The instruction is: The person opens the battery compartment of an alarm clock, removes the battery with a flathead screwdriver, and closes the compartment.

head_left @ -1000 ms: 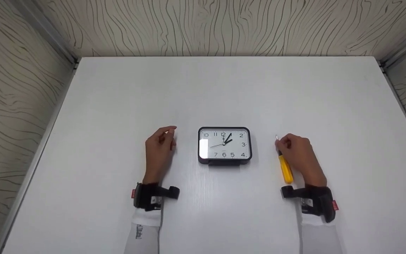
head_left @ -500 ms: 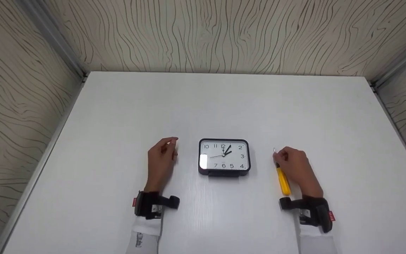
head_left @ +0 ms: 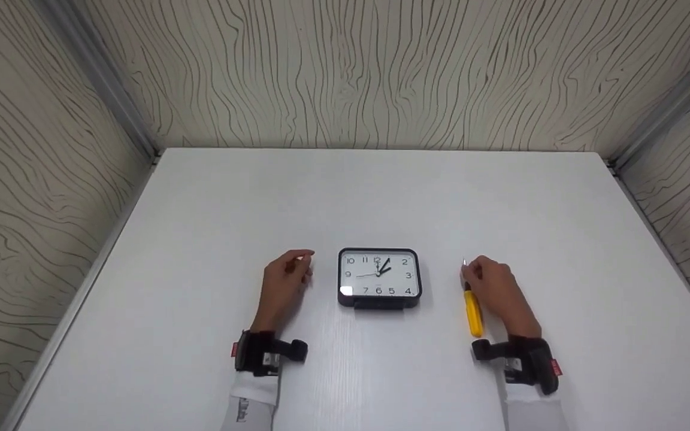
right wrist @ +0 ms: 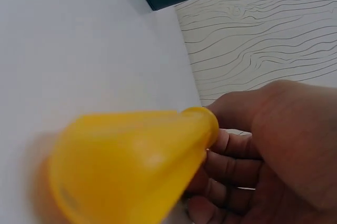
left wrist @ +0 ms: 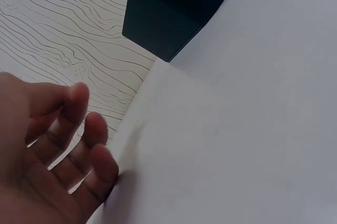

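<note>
A black-framed, rectangular alarm clock (head_left: 379, 281) lies on the white table between the two hands, its white face up. To its right, my right hand (head_left: 499, 294) pinches a screwdriver with a yellow handle (head_left: 473, 314) by its front part. The metal tip pokes out beyond the fingers, and the handle points back toward the wrist. That handle (right wrist: 131, 161) looms large in the right wrist view. On the clock's left, my left hand (head_left: 282, 293) rests with fingers loosely bent, holding nothing. A dark corner of the clock (left wrist: 168, 13) shows above those fingers in the left wrist view.
The white table (head_left: 381, 197) reaches back to a wall with a wood-grain pattern (head_left: 345, 72). Similar panels stand along the left and right sides. Each wrist wears a black camera strap, the left one (head_left: 256, 352) and the right one (head_left: 530, 365).
The head view has tilted upward, so the table, clock and hands sit lower in it. My left hand is slightly closer to the clock. My right hand keeps its grip on the screwdriver.
</note>
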{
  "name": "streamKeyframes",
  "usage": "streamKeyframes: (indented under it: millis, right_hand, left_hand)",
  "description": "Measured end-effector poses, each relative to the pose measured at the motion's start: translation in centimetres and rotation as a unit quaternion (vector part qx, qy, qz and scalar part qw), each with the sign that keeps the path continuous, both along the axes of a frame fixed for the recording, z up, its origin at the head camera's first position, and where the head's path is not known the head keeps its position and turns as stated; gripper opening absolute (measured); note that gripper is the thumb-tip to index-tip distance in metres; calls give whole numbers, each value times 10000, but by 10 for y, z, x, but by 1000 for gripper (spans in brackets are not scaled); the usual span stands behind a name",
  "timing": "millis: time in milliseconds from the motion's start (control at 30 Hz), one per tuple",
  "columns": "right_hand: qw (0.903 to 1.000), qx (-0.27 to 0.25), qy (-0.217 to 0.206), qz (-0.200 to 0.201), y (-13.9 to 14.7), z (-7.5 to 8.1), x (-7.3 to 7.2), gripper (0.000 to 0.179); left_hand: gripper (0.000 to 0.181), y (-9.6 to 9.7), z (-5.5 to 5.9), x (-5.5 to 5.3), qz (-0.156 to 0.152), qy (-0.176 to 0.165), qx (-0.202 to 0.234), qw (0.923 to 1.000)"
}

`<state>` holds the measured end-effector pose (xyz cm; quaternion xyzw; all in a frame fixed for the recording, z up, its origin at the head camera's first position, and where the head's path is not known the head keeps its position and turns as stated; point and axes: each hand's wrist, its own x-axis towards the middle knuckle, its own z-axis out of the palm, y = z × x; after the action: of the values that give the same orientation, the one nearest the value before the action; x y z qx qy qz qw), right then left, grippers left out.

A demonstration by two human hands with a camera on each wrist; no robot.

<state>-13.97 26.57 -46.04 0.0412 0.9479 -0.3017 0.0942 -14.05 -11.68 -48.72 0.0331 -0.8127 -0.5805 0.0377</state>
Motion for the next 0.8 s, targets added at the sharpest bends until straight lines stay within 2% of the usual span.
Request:
streamKeyframes:
  millis: [167,233,300,367,467,567,667,800]
  right_hand:
    - [10000,24,-11,-26,1,1,1,36]
    - [10000,-37,9,-29,1,2,2,38]
    - [9999,-143,26,-47,0,3,1,38]
    - [9997,-244,23,-60,-1,3,0,39]
    - [9993,-351,-41,-123,-1,3,-1,40]
    - [9991,-370,-100,-181,-1,3,-1,42]
    - [9989,-380,-147,-212,-1,2,0,43]
    - [9990,-337,-183,-208,-2,1,1,43]
  left_hand:
    - [23,1,-3,2,-381,-61,-370,9986]
    - [27,-1,-4,2,-655,32,-488,9967]
    - [33,-3,-4,2,-1061,167,-600,9924]
    - [42,-4,-4,2,-1547,233,-611,9858]
    - [58,-5,-3,2,-2291,71,-619,9714]
    - [68,-4,-2,3,-2840,-38,-738,9560]
    - [67,-2,-2,4,-3042,-70,-940,9479]
    - [57,0,-3,4,-3021,1,-1113,9468]
